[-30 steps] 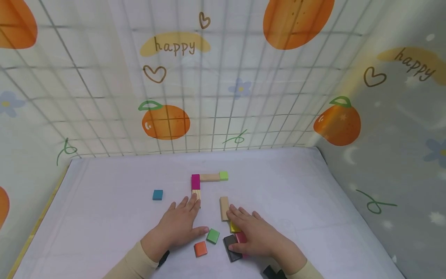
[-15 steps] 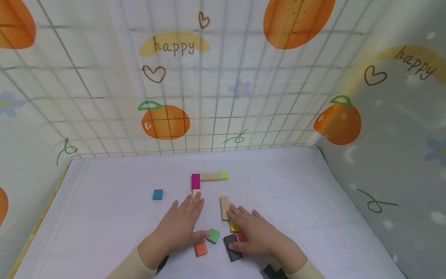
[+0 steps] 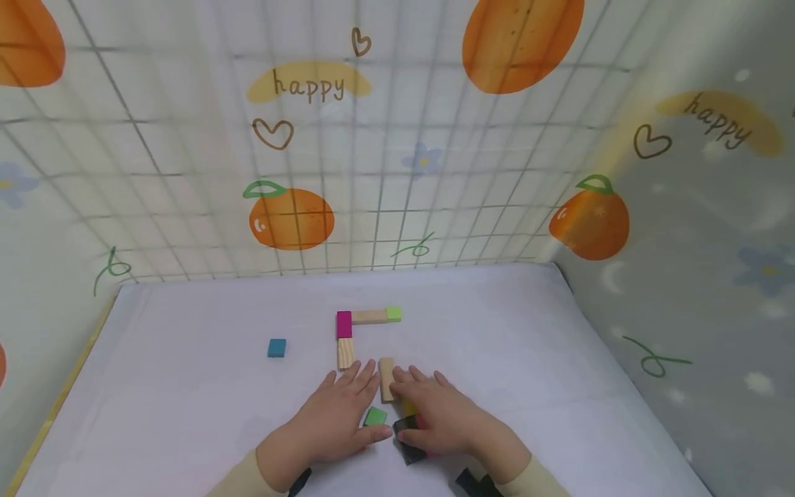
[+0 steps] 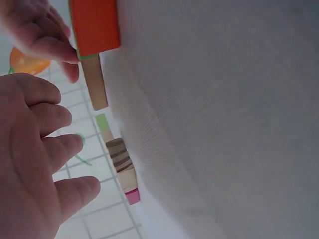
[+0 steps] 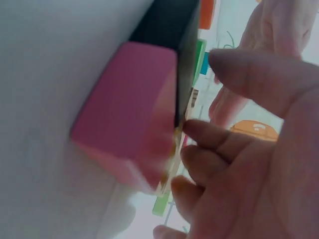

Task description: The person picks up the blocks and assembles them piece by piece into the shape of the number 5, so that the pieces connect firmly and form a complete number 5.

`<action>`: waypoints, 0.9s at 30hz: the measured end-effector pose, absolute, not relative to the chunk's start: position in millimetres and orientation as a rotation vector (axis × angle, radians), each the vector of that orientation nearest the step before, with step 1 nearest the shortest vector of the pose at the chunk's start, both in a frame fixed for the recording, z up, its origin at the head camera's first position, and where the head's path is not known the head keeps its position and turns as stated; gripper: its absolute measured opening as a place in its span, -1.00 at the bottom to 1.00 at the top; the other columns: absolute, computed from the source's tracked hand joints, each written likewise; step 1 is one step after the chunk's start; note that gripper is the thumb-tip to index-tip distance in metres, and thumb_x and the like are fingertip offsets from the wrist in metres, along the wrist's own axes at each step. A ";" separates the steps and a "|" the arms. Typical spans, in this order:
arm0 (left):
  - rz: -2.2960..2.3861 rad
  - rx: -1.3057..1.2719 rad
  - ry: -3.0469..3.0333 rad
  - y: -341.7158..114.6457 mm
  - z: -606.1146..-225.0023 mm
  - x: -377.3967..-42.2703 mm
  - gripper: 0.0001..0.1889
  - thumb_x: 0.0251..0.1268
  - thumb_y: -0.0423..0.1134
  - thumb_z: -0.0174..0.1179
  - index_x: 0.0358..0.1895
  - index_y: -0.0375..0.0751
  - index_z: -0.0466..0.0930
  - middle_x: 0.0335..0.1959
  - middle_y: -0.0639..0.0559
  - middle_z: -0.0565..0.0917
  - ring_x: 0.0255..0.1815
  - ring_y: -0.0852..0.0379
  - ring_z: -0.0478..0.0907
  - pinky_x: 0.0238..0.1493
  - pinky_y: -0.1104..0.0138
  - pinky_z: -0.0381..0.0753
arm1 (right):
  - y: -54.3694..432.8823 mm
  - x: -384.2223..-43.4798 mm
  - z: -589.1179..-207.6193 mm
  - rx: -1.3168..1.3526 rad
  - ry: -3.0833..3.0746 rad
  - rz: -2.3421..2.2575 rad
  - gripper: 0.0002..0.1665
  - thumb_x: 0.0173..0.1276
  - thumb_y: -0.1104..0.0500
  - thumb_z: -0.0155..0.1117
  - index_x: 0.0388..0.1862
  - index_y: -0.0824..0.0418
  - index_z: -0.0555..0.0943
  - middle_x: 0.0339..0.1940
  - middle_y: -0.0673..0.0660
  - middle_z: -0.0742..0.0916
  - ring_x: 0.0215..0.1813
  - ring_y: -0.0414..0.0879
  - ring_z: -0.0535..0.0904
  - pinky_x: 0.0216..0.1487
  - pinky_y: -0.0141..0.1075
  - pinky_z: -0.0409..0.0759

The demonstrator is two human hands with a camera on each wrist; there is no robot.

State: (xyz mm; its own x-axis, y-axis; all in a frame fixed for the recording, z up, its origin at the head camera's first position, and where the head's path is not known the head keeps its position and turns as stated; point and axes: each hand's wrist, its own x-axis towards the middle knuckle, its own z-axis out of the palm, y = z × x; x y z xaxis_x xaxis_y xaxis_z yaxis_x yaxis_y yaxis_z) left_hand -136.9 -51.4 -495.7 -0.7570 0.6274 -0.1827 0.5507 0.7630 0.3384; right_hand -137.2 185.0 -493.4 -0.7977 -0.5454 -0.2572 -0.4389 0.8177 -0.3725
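My left hand (image 3: 338, 422) stretches its fingers over the white cloth, thumb beside a green block (image 3: 375, 415). It mostly hides an orange block (image 4: 97, 25) from the head view. My right hand (image 3: 450, 420) spreads over a cluster of a black block (image 3: 410, 452), a pink block (image 5: 124, 99) and a partly covered yellow block (image 3: 410, 406). Its fingertips lie by a plain wooden block (image 3: 386, 379); contact is hard to tell. Neither hand grips anything. Beyond the left fingertips, a striped wooden block (image 3: 345, 353) adjoins a magenta block (image 3: 344, 324).
From the magenta block, another wooden block (image 3: 369, 317) runs right to a lime green block (image 3: 394, 314). A blue block (image 3: 277, 348) lies apart at the left. Printed curtains (image 3: 373, 159) over a wire grid stand behind the white cloth (image 3: 497, 331).
My left hand has moved right and nearer, off the striped wooden block and over the orange one. My right hand shifts slightly left, and the plain wooden block has slid a little left and nearer.
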 end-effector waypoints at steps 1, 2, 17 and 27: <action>0.393 0.927 2.674 -51.2 -496.2 -137.5 -0.08 0.41 0.48 -0.19 0.62 -0.09 0.09 0.67 0.02 0.04 0.69 -0.08 -0.06 0.52 -0.24 0.12 | 183.5 -137.7 -494.0 -0.769 2.642 -0.423 -0.21 0.31 -0.21 0.35 0.47 0.01 0.45 0.61 0.05 0.34 0.64 0.13 0.17 0.48 0.36 0.14; 0.397 0.944 2.675 -50.8 -497.2 -138.2 -0.09 0.43 0.47 -0.21 0.61 -0.10 0.10 0.67 0.00 0.06 0.68 -0.09 -0.05 0.52 -0.25 0.12 | 182.2 -138.2 -494.5 -0.793 2.634 -0.429 -0.26 0.33 -0.18 0.34 0.44 0.00 0.47 0.60 0.03 0.36 0.63 0.13 0.19 0.48 0.36 0.14; 0.041 1.022 2.822 -45.2 -513.7 -139.5 -0.01 0.29 0.61 -0.41 0.56 -0.02 0.26 0.59 0.09 0.27 0.65 -0.05 0.08 0.56 -0.13 0.11 | 161.1 -89.7 -478.7 -0.934 2.728 -0.090 -0.22 0.50 -0.23 0.11 0.56 0.10 0.32 0.60 0.05 0.36 0.65 0.09 0.15 0.48 0.29 0.22; -0.002 0.985 2.869 -40.1 -509.9 -138.2 0.01 0.31 0.61 -0.41 0.54 -0.08 0.28 0.57 0.03 0.30 0.65 -0.09 0.09 0.57 -0.11 0.10 | 170.3 -93.2 -491.3 -0.905 2.721 -0.195 -0.29 0.61 -0.26 -0.14 0.60 0.01 0.26 0.62 -0.03 0.31 0.66 0.09 0.10 0.49 0.34 0.13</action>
State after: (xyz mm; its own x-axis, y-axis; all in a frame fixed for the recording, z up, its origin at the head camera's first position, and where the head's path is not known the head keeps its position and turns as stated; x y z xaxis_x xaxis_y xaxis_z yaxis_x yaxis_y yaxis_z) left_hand -138.2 -40.1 -509.9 -0.7837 0.6126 -0.1026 0.6127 0.7896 0.0341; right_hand -93.2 170.3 -491.3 -0.7695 -0.6037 -0.2081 -0.5678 0.7960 -0.2096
